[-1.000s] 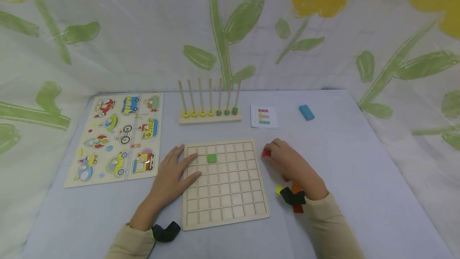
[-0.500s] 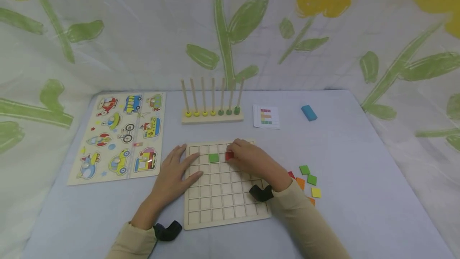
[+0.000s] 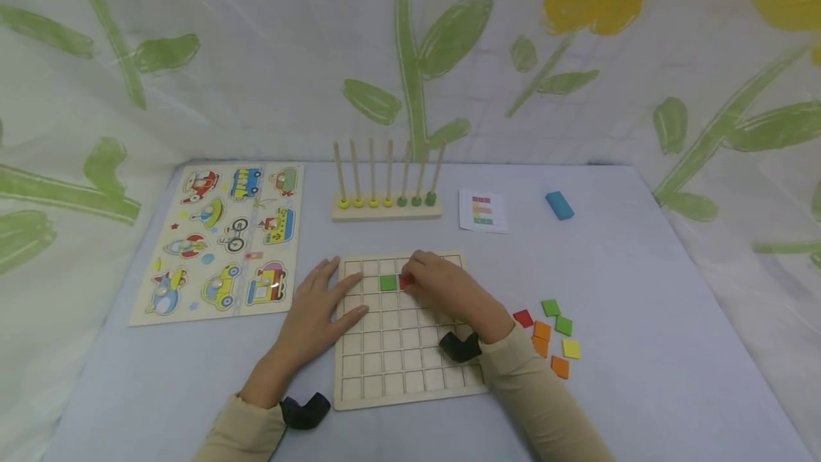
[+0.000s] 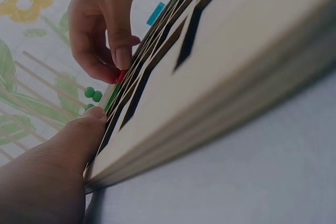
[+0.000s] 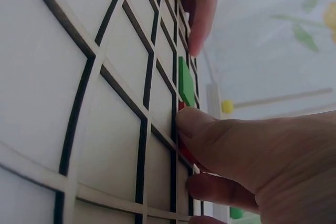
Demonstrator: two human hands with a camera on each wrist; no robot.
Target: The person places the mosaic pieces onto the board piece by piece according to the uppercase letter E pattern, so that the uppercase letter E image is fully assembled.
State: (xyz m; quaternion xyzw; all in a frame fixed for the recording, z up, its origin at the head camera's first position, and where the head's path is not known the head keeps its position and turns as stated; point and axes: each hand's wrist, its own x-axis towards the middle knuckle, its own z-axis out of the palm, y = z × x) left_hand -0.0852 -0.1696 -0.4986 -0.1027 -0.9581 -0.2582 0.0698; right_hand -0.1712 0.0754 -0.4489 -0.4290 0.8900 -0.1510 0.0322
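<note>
My right hand (image 3: 439, 287) pinches a red square tile (image 3: 405, 281) between thumb and fingers over the wooden grid board (image 3: 393, 380). That tile is right beside a green square tile (image 3: 388, 282), which sits in a cell of the second row from the far edge. In the right wrist view the red tile (image 5: 185, 149) shows partly behind the thumb, against the green tile (image 5: 185, 81). My left hand (image 3: 316, 316) rests with fingers spread on the board's left edge. The left wrist view shows its thumb (image 4: 79, 135) along the board's rim.
Loose tiles, one red (image 3: 523, 318), others green, orange and yellow (image 3: 571, 348), lie right of the board. Behind it stand a peg rack with beads (image 3: 386, 212), a pattern card (image 3: 484, 211) and a blue block (image 3: 559, 205). A vehicle puzzle board (image 3: 218, 244) lies at left.
My right hand has carried the red tile from the table right of the board leftward onto it, up beside the green tile. My left hand has stayed on the board's edge.
</note>
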